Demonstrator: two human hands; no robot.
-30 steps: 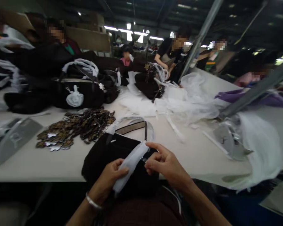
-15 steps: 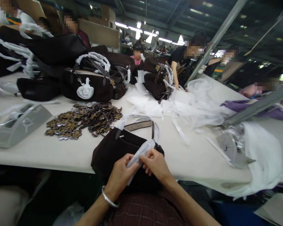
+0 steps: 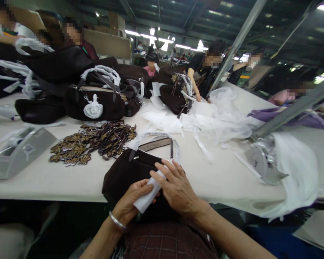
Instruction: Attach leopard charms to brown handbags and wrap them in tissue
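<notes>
A dark brown handbag [image 3: 124,176] lies at the table's near edge against my body, its handles [image 3: 151,135] covered in white wrapping. Over the bag is a sheet of white wrapping paper [image 3: 147,198] rolled into a flattened tube; whether a strap runs inside it is hidden. My left hand [image 3: 135,196], with a silver bangle at the wrist, grips the tube's lower part between thumb and fingers. Across its upper part lies my right hand [image 3: 178,187], fingers stretched out and slightly spread, thumb hidden.
Metal flower-pattern charms [image 3: 91,142] are heaped left of the bag. A tape dispenser [image 3: 21,153] stands at far left, another [image 3: 264,162] at right beside white sheets [image 3: 299,172]. Finished-looking handbags [image 3: 94,102] are piled behind. A slanted metal post [image 3: 232,54] rises at right; a co-worker [image 3: 205,66] stands beyond.
My right hand has gone from pinching the wrapping to lying flat across it. The wrapping now forms a neater tube, and my left hand has shifted slightly down and left.
</notes>
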